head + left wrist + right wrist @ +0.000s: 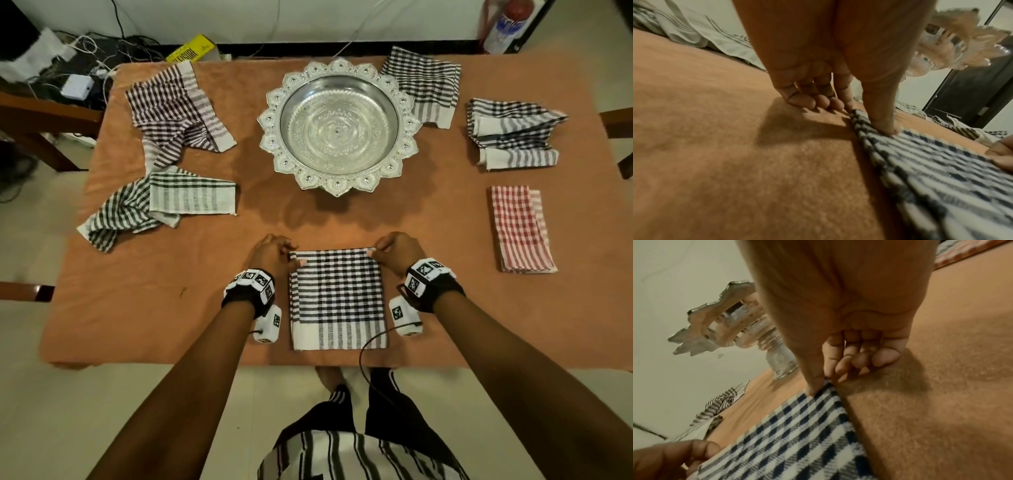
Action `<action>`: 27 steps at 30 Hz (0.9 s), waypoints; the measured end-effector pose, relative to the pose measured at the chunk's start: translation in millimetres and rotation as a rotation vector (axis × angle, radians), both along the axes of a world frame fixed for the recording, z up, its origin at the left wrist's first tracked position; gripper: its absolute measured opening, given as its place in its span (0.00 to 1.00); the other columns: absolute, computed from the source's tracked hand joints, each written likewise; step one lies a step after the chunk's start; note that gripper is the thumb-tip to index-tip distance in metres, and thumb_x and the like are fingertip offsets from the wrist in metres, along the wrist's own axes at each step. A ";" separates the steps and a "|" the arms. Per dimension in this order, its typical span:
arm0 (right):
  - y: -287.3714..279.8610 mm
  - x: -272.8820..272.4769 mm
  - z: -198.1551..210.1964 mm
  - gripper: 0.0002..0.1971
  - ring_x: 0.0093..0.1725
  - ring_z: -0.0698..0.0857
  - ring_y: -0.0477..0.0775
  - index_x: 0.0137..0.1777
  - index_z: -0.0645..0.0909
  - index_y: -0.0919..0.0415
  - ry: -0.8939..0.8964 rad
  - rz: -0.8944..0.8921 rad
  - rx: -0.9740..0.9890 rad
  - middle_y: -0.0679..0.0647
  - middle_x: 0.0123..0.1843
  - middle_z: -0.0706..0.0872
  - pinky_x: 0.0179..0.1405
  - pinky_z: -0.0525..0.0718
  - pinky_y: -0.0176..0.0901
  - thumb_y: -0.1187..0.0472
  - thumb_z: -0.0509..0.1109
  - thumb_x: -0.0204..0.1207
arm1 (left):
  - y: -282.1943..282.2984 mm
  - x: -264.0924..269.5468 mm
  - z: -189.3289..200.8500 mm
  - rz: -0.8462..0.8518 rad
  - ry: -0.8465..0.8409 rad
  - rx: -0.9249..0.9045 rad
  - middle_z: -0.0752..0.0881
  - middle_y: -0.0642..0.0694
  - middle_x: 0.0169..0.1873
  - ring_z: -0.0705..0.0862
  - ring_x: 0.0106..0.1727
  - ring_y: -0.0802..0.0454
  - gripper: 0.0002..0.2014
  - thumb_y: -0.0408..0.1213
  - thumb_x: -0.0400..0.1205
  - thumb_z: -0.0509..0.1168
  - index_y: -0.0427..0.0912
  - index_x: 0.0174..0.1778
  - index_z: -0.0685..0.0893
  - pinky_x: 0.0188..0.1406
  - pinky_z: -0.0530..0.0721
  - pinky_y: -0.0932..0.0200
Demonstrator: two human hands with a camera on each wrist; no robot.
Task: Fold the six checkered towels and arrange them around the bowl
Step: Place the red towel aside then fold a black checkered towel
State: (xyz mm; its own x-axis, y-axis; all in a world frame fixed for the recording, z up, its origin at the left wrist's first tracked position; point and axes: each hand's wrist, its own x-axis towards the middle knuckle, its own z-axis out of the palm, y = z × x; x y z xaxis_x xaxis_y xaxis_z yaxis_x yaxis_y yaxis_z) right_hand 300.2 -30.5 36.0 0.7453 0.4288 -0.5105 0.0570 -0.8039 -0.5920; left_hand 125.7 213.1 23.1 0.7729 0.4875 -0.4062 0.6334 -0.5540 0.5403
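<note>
A black-and-white checkered towel [337,299] lies folded into a rectangle at the table's near edge, in front of the ornate silver bowl [339,126]. My left hand [274,251] pinches its far left corner between thumb and forefinger [887,128]. My right hand [394,251] pinches its far right corner [816,390]. The other fingers of both hands are curled above the tablecloth. The same towel [941,170] fills the lower right of the left wrist view, and this towel [797,434] runs across the bottom of the right wrist view.
Two unfolded towels, one maroon-checked [178,109] and one dark-checked [154,205], lie crumpled at the left. At the right are a black-checked towel [424,85] beside the bowl, a folded stack [513,133] and a folded red-checked towel [520,229]. An orange cloth [212,291] covers the table.
</note>
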 end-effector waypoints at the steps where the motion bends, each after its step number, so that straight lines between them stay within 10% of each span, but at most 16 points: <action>1: 2.4 -0.3 -0.5 0.10 0.47 0.88 0.51 0.38 0.84 0.57 0.005 -0.017 0.021 0.47 0.43 0.89 0.50 0.83 0.41 0.57 0.83 0.69 | 2.0 1.2 -1.0 -0.020 0.003 -0.001 0.76 0.57 0.45 0.82 0.50 0.52 0.20 0.53 0.66 0.82 0.54 0.50 0.85 0.61 0.81 0.53; 5: 5.1 -5.8 2.6 0.09 0.36 0.82 0.36 0.38 0.82 0.59 0.006 0.011 0.110 0.40 0.35 0.84 0.35 0.75 0.26 0.62 0.82 0.70 | 6.1 2.5 -2.4 -0.111 0.042 0.025 0.76 0.53 0.46 0.82 0.50 0.50 0.18 0.51 0.65 0.83 0.54 0.47 0.86 0.60 0.82 0.53; 9: -4.7 -7.9 2.0 0.12 0.40 0.85 0.46 0.43 0.82 0.57 0.032 0.000 0.239 0.49 0.39 0.88 0.45 0.80 0.35 0.68 0.82 0.68 | 5.0 1.3 3.9 -0.047 -0.039 -0.055 0.79 0.55 0.42 0.83 0.43 0.54 0.13 0.42 0.67 0.83 0.54 0.36 0.83 0.48 0.83 0.63; 12: -13.7 -7.0 8.7 0.17 0.43 0.85 0.46 0.57 0.86 0.60 0.028 0.015 0.248 0.52 0.43 0.89 0.41 0.79 0.22 0.69 0.82 0.68 | 0.3 0.1 15.2 0.041 -0.111 -0.174 0.82 0.57 0.32 0.79 0.30 0.67 0.14 0.34 0.68 0.82 0.44 0.40 0.83 0.33 0.75 0.76; 16: -18.7 -3.9 24.6 0.10 0.42 0.85 0.46 0.52 0.90 0.63 -0.037 0.012 0.297 0.52 0.46 0.90 0.41 0.80 0.28 0.68 0.80 0.71 | -0.3 1.8 29.6 0.112 -0.231 -0.234 0.88 0.52 0.37 0.86 0.38 0.59 0.19 0.35 0.66 0.83 0.47 0.51 0.89 0.47 0.87 0.63; 20: -24.0 -1.4 42.1 0.09 0.37 0.82 0.50 0.42 0.89 0.53 -0.166 0.045 0.360 0.52 0.43 0.91 0.41 0.80 0.41 0.67 0.81 0.69 | -2.6 -2.7 54.1 0.085 -0.332 -0.146 0.88 0.55 0.46 0.86 0.49 0.54 0.12 0.37 0.68 0.82 0.58 0.37 0.87 0.52 0.85 0.54; 27: -66.2 -43.5 43.2 0.08 0.37 0.76 0.39 0.40 0.88 0.58 -0.104 0.173 0.356 0.53 0.47 0.80 0.39 0.75 0.27 0.71 0.81 0.67 | -30.6 -64.7 56.7 -0.042 -0.340 -0.173 0.75 0.51 0.72 0.70 0.76 0.52 0.13 0.37 0.64 0.84 0.57 0.39 0.92 0.71 0.71 0.53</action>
